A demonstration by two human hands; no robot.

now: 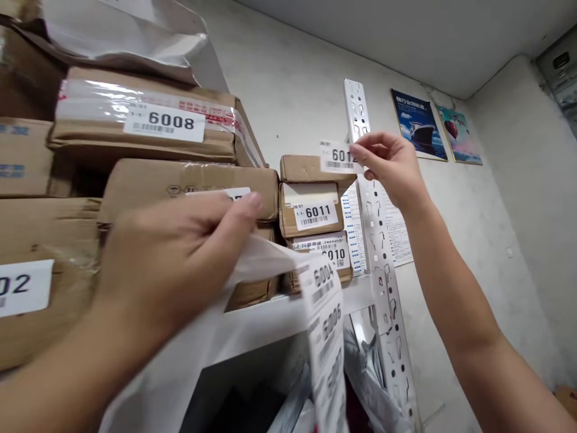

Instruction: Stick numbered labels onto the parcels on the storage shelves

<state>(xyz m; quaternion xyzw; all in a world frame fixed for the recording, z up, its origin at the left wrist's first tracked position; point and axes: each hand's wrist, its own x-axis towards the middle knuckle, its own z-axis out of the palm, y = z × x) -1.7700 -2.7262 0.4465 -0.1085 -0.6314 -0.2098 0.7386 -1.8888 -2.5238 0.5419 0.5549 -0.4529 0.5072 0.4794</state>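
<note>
Between the thumb and fingers of my right hand (390, 165) is the right end of a white label (336, 157) printed 6012. The label overlaps the front of the small top carton (300, 168), and whether it is stuck there I cannot tell. My left hand (180, 246), blurred, is closed on a long strip of labels (322, 337) that hangs down in front of the shelf; 6004 and 6006 are readable on it. Under the top carton sit a carton labelled 6011 (311, 210) and one labelled 6010 (331, 255). Part of another labelled carton (193, 180) is hidden behind my left hand.
A larger carton labelled 6008 (148, 120) lies on the stack at left, under a white parcel bag (130, 36). The perforated metal post (383, 282) rises beside the shelf edge (270, 325). Grey plastic bags (369, 379) lie below. Posters (417, 123) hang on the wall.
</note>
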